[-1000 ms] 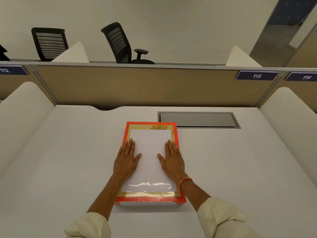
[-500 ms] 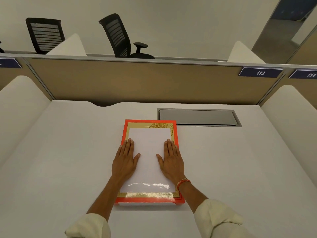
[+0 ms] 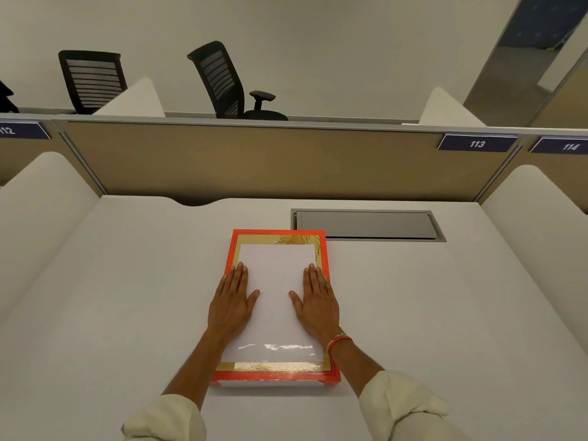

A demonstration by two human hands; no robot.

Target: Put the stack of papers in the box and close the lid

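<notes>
Box (image 3: 276, 375): lid on, resting on counter (image 3: 111, 297).
Left hand (image 3: 231, 302): flat, open, on lid.
Right hand (image 3: 316, 302): same.

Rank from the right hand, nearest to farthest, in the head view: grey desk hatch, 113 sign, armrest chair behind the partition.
From the right hand:
1. Grey desk hatch, set in the desk just beyond the box, slightly right.
2. 113 sign, on the partition, upper right.
3. Armrest chair, behind the partition, to the left.
</notes>
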